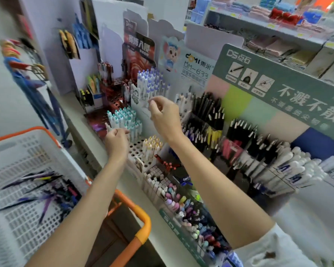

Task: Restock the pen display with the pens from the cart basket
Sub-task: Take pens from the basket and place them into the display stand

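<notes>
Pen (108,126) is clamped in left hand (116,140); right hand (163,114) can't be told. Crowded teal pens (123,118) at the left edge of the rack (133,149) could easily get toppled.

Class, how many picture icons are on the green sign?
3, in a row under the logo on the green sign: left icon, middle icon, right icon. None seems hidden.

A: Light?
B: Bright, even; shadows soft. Can't tell source. Towels (258,8) top right washed out.
A: Sharp?
B: No, motion blur all over, worst at left edge + basket (27,151). Wide-angle bend: green sign (278,87) bows.
</notes>
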The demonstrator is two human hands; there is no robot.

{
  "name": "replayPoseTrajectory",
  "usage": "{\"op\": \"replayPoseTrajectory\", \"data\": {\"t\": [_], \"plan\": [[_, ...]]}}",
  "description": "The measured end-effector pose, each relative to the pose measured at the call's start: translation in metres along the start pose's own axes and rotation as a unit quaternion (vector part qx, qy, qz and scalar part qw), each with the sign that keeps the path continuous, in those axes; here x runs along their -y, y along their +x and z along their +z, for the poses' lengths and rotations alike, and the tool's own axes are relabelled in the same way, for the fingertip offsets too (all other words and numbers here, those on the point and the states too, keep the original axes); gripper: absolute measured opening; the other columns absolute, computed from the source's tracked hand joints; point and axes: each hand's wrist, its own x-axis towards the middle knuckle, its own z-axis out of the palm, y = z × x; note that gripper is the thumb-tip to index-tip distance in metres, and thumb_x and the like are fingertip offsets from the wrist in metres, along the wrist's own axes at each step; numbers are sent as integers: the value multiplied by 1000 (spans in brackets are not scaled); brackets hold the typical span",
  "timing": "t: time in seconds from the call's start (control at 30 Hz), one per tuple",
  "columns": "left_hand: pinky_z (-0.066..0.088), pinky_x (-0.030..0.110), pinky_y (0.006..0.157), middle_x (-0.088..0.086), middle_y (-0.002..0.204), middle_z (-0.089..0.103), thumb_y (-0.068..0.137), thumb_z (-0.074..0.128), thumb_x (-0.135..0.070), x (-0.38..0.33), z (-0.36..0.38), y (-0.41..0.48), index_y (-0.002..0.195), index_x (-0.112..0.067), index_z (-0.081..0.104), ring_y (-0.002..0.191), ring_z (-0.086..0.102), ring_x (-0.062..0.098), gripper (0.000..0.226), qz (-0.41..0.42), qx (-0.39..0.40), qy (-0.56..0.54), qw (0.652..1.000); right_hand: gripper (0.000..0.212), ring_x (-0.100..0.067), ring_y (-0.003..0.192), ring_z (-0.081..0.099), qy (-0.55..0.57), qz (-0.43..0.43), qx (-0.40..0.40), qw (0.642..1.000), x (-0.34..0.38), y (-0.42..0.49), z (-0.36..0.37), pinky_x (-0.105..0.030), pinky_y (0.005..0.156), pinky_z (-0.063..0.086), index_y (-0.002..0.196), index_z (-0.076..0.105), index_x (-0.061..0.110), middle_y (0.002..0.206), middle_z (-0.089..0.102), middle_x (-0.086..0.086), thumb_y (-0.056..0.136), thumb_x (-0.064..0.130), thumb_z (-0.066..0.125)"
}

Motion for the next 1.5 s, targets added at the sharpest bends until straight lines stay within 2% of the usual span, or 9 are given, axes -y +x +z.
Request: {"op": "replayPoseTrajectory", "data": {"t": [0.2,0.37,0.47,0.63,0.77,1.1,1.17,1.37,1.5], "plan": [[36,31,58,4,67,56,91,45,-7,62,-106,24,74,-11,62,66,49,25,25,-89,-162,27,982,25,-22,95,67,-10,37,218,975,-26,-57,128,-33,87,51,111,72,6,107,73,-9,94,11,54],[33,31,54,9,72,59,95,47,-12,125,-179,35,76,-9,62,58,47,23,25,-153,-234,60,958,21,-30,97,65,-82,3,364,928,-44,-98,212,-27,71,40,103,71,6,103,72,-13,89,12,57],[34,30,53,19,85,68,97,48,-11,159,-209,50,83,-8,66,53,45,19,23,-206,-254,71,942,26,-36,103,62,-134,-48,404,904,-55,-114,253,-40,86,50,107,71,4,110,68,-17,85,11,59],[33,29,55,11,82,63,97,46,-11,224,-243,81,93,11,61,51,38,19,28,-275,-237,150,920,66,-39,131,39,-219,-146,403,877,-90,-138,295,-55,93,47,144,43,5,141,45,-21,79,-1,55],[33,27,50,17,85,62,97,41,-8,273,-254,96,110,5,62,52,41,18,28,-317,-182,227,903,56,-28,153,1,-267,-164,420,852,-113,-155,300,-50,118,27,144,39,8,159,28,-13,89,0,48],[53,43,90,16,130,58,85,44,-77,333,-256,167,139,-3,46,117,57,38,91,-357,-86,379,849,25,-29,150,21,-211,-164,377,887,-122,-157,302,-44,111,41,108,67,2,137,57,-15,84,-4,63],[52,39,81,19,137,53,85,47,-77,331,-240,175,142,0,41,117,58,37,96,-353,-64,373,856,23,-28,151,17,-212,-160,387,883,-123,-157,302,-44,112,41,106,67,3,139,56,-14,84,-3,61],[32,42,117,21,162,13,78,60,-75,343,-204,189,154,6,3,148,22,34,124,-371,-48,363,853,25,-30,150,21,-197,-159,383,888,-122,-156,302,-48,105,47,104,70,1,133,60,-15,81,-2,62],[39,38,111,20,155,33,79,79,-46,348,-201,183,152,5,12,139,40,33,112,-329,-91,300,891,30,-33,148,25,-188,-162,375,893,-121,-155,301,-51,104,47,108,69,0,130,62,-17,79,-5,64]]}}
